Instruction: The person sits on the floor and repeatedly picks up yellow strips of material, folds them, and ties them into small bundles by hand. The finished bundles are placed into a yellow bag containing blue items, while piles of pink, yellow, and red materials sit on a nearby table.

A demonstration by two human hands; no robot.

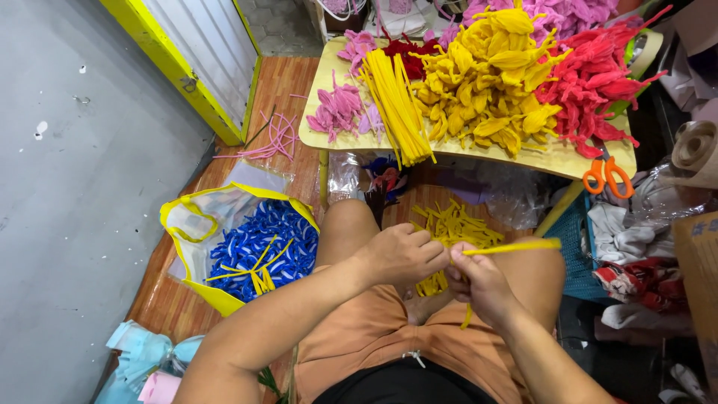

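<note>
Low beside a wooden floor (172, 299), both hands worked over the lap: left hand (400, 254) and right hand (479, 280) pinched shut on a yellow pipe cleaner (516, 246). It looked light and bendable, best gripped near its end.

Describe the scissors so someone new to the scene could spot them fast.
Start at the low yellow table heaped with fuzzy craft stems. Go to its right front corner, just below the red pile. The scissors lie flat there, their orange loop handles the only orange thing on the tabletop and the only tool among soft stems.
</note>
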